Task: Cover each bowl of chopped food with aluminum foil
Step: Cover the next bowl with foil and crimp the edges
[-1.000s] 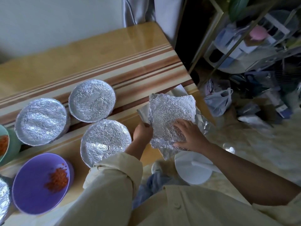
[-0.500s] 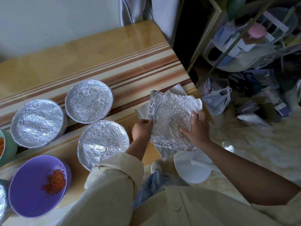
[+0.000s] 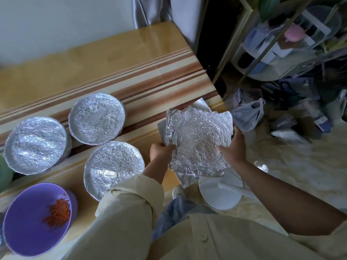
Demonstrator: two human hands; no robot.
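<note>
A crumpled sheet of aluminum foil (image 3: 199, 141) is held up over the table's right corner. My left hand (image 3: 160, 150) pinches its left edge and my right hand (image 3: 233, 147) grips its right edge. More flat foil sheets (image 3: 187, 180) lie beneath it. Three foil-covered bowls stand on the table: one at the far left (image 3: 35, 145), one behind (image 3: 96, 118), one nearer me (image 3: 113, 167). An uncovered purple bowl (image 3: 28, 226) with chopped orange-red food (image 3: 57, 212) sits at the near left.
The striped wooden table (image 3: 131, 76) runs to a corner at the right. A green bowl's edge (image 3: 4, 173) shows at the far left. On the floor lie a white round base (image 3: 219, 194), a plastic bag (image 3: 247, 115) and shelves of clutter (image 3: 291, 44).
My right hand has gone from pressing flat on the foil to gripping its right edge. Both hands have lifted the sheet off the stack.
</note>
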